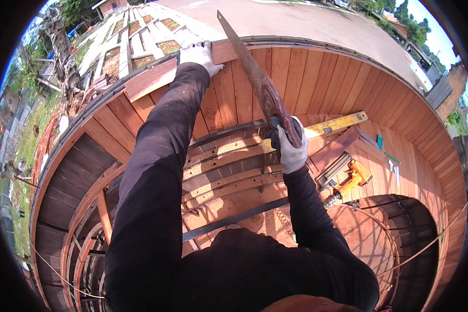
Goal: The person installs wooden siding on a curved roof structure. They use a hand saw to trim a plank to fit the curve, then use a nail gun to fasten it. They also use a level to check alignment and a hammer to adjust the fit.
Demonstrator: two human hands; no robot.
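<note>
My left hand [199, 57], in a pale glove, grips a reddish wooden board [151, 79] at the top edge of a curved timber wall [278, 78], fingers bent over it. My right hand [288, 143], in a grey-and-white glove, is closed on the wooden handle of a handsaw [248, 62]. The long, rusty blade points up and away, crossing the top of the wall to the right of my left hand; whether it touches the board I cannot tell. Part of the handle is hidden by my fingers.
A yellow level [338, 123], an orange nail gun [351, 182] and small teal items [379, 143] lie on the planked surface at right. Curved ribs [229, 187] and an open hollow [411, 229] are below. A hose [416, 255] runs at right. White slats [125, 47] and pavement [317, 21] lie beyond the wall.
</note>
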